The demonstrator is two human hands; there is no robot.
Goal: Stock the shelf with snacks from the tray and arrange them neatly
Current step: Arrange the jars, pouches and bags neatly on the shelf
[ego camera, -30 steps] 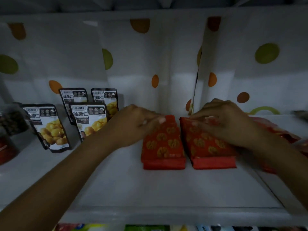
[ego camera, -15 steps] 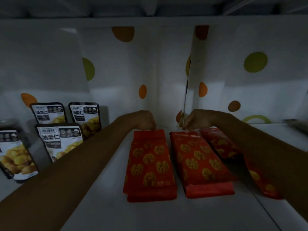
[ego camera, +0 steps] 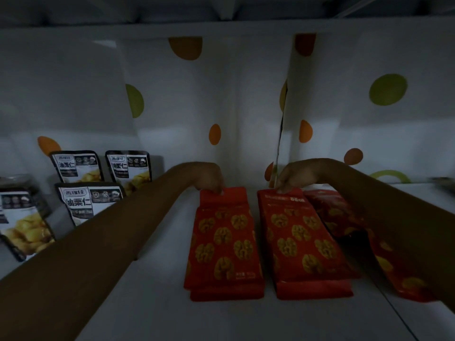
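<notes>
Snack packs in red, printed with walnuts, were noted lying flat on the white shelf [ego camera: 152, 303], side by side and just apart: a left red pack [ego camera: 224, 244] and a middle red pack [ego camera: 305, 244], each seemingly stacked on another of the same kind, judging by the doubled near edges. Further red packs [ego camera: 342, 217] were seen to the right, partly hidden under the right forearm; their count could not be told.

Both forearms were extended from the near edge toward the back. The left hand [ego camera: 209, 177] was pressed down on the far top seam of the left red pack, fingertips [ego camera: 219, 191] touching it; the right hand [ego camera: 295, 175] was set likewise on the far seam of the middle red pack. Whether either seam was pinched or merely pushed could not be told.

At the left, black-and-white chestnut pouches [ego camera: 88, 203] were recorded standing upright in two rows, with a dark jar [ego camera: 17, 188] at the far left edge. Behind everything, a white backing [ego camera: 246, 107] with orange and green dots was observed. Lighting was dim.
</notes>
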